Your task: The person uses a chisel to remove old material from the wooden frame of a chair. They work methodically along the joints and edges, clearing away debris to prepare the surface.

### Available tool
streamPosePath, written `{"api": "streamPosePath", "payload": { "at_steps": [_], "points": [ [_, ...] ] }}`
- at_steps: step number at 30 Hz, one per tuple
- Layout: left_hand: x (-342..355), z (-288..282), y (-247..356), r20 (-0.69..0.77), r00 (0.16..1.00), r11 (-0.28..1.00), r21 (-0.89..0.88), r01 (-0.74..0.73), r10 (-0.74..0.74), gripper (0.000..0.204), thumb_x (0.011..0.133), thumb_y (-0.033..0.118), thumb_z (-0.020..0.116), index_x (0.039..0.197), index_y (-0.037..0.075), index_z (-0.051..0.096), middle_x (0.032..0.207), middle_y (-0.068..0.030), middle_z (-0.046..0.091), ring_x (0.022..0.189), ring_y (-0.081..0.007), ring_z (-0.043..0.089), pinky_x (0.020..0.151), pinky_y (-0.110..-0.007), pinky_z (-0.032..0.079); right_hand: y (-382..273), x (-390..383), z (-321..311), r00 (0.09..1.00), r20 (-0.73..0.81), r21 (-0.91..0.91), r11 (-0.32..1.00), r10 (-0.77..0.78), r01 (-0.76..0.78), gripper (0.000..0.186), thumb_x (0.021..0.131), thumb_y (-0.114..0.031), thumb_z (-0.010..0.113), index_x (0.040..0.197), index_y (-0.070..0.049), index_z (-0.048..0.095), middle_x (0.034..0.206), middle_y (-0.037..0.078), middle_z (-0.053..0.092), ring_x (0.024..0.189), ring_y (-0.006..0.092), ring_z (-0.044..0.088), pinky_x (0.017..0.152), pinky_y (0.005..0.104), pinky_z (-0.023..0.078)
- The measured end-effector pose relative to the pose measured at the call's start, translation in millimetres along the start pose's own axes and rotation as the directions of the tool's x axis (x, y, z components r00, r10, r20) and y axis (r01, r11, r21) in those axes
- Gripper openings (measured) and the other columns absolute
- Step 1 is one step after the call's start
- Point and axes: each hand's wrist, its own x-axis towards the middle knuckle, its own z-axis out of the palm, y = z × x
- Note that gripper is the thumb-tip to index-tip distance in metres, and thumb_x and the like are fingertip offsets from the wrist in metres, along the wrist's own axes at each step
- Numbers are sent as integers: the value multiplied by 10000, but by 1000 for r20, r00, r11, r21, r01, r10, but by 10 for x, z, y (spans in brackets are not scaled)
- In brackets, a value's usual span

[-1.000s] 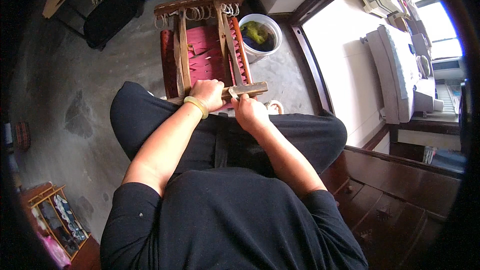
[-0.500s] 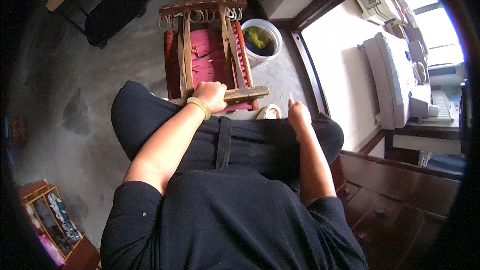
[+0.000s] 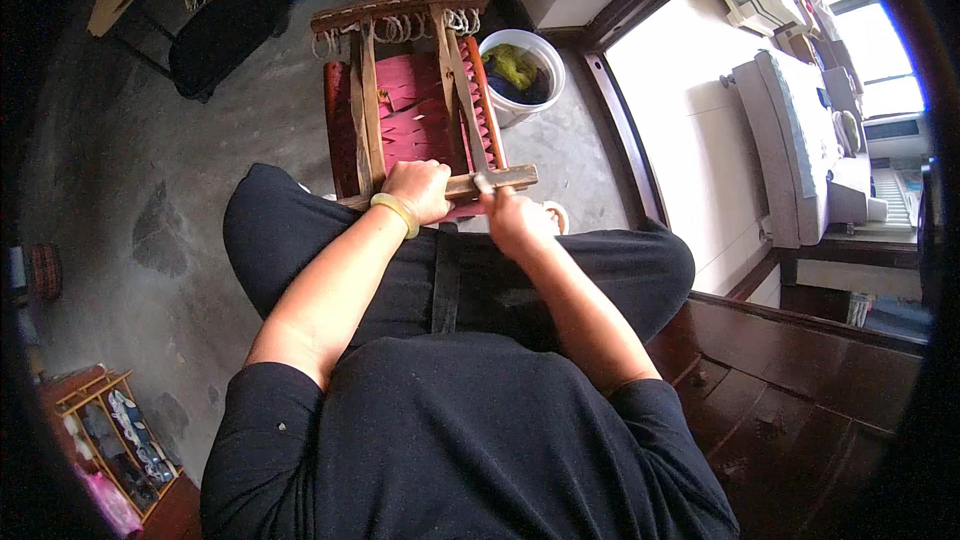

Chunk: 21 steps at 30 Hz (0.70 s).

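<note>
My left hand [image 3: 418,190], with a pale yellow bangle at the wrist, is wrapped around a wooden crossbar [image 3: 518,176]. The crossbar is the near end of a wooden frame [image 3: 370,125]. At the frame's far end is a darker bar [image 3: 400,8] looped with pale cords. Under the frame lies a woven pink seat [image 3: 413,110] between red-brown wooden rails. My right hand [image 3: 522,224] is closed just beside the crossbar's right end. A small pale piece sticks out of its fingers against the crossbar; its kind is unclear.
To the right of the frame stands a white bucket [image 3: 550,55] with yellow-green and dark contents. A black stool [image 3: 225,40] sits at the far left. At the lower left is a small rack [image 3: 120,450] with shoes. A doorway sill [image 3: 630,150] runs along the right.
My right hand has swung left and forward from above my right thigh to the crossbar. My left hand keeps its hold on the crossbar. The view has shifted slightly.
</note>
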Motion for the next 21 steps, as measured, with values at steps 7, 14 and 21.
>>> {"api": "streamPosePath", "payload": {
  "at_steps": [7, 14, 21],
  "points": [
    [-3, -32, 15, -2, 1000, 1000, -9, -17, 17, 328, 667, 332, 709, 858, 75, 640, 885, -117, 648, 855, -313, 637, 772, -429, 510, 635, 130, -180, 936, 35, 31, 936, 351, -352, 479, 945, -452, 386, 955, -19, 590, 921, 238, 656, 903, 389, 635, 815, 480, 480],
    [19, -38, 17, 17, 1000, 1000, 3, 9, -9, 358, 661, 348, 727, 865, 67, 639, 886, -127, 651, 856, -317, 639, 775, -431, 507, 369, 39, -302, 961, -34, 53, 960, 276, -274, 462, 939, -443, 407, 969, -5, 553, 887, 259, 647, 878, 407, 631, 800, 487, 477],
    [10, -60, 19, 6, 1000, 1000, 5, 5, -5, 353, 682, 356, 714, 869, 65, 641, 894, -125, 648, 865, -317, 637, 778, -426, 505, -126, -126, -9, 985, -152, 35, 995, -87, 93, 373, 914, -373, 494, 811, -16, 529, 610, 189, 622, 573, 369, 640, 534, 448, 528]
  ]
}}
